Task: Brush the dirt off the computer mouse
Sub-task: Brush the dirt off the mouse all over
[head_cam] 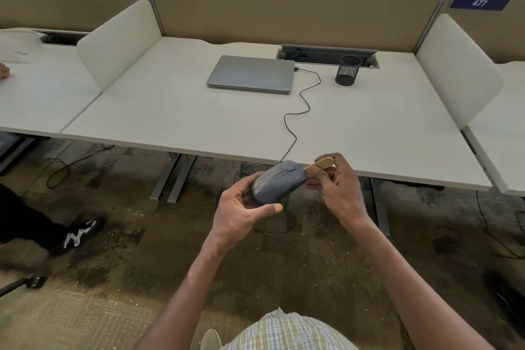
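Note:
A dark grey computer mouse (279, 181) with pale dusty smears on its rear half is held in front of the desk's near edge, over the floor. My left hand (241, 213) cups it from below and behind, thumb along its near side. My right hand (339, 185) grips a small brush with a light wooden handle (321, 163); the handle slants up to the right and its lower end meets the front right of the mouse. The bristles are hidden behind the mouse and my fingers. The mouse's black cable (298, 111) runs up across the desk.
A closed grey laptop (251, 73) lies on the white desk (176, 111), with a black mesh pen cup (348, 69) to its right. White side dividers flank the desk. Another person's leg and black shoe (79, 234) are at the left on the carpet.

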Demonstrator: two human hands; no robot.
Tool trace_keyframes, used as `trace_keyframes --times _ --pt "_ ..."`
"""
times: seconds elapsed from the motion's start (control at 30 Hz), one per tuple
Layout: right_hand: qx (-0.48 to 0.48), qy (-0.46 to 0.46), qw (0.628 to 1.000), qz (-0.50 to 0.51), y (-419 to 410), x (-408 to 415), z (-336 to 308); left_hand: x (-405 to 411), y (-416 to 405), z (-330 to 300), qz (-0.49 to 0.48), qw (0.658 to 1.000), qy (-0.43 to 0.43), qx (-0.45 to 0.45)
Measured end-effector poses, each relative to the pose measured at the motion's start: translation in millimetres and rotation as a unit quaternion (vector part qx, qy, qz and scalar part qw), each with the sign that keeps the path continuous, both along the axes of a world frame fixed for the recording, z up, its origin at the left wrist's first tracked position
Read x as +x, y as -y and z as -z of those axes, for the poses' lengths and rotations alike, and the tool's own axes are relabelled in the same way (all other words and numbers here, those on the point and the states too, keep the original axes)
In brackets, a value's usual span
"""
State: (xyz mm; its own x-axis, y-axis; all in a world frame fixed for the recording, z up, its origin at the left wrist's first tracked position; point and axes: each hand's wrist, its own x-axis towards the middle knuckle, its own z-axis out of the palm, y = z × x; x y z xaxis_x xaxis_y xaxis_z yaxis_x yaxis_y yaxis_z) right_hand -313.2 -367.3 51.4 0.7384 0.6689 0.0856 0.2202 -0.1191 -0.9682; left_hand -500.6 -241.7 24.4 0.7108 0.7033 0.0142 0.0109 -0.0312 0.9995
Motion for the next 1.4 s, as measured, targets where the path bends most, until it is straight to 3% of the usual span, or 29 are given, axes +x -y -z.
trace_keyframes --times 0.13,0.3,0.43,0.57,0.77,1.1,1.4 --pt "-0.021 0.059 0.998 0.018 8 2 -3 -3 -3 4 0.007 0.999 0.013 -0.034" --pt "-0.030 0.204 0.977 0.060 24 0 -22 -6 -12 9 0.015 0.999 0.010 -0.045" --pt "0.009 0.292 0.956 0.016 28 -11 -60 -7 -18 13 0.018 0.999 -0.001 -0.034" --pt "0.021 0.318 0.944 -0.081 15 -39 -93 -7 -23 17 0.021 1.000 -0.006 -0.018" --pt "-0.048 0.387 0.900 -0.194 -29 -70 -106 -6 -28 18 0.022 0.999 -0.034 0.022" --pt "-0.148 0.470 0.827 -0.271 -91 -75 -108 -5 -34 18 0.015 0.997 -0.052 0.054" --pt "-0.154 0.468 0.824 -0.279 -109 -79 -107 -12 -39 24 0.014 0.996 -0.076 0.039"
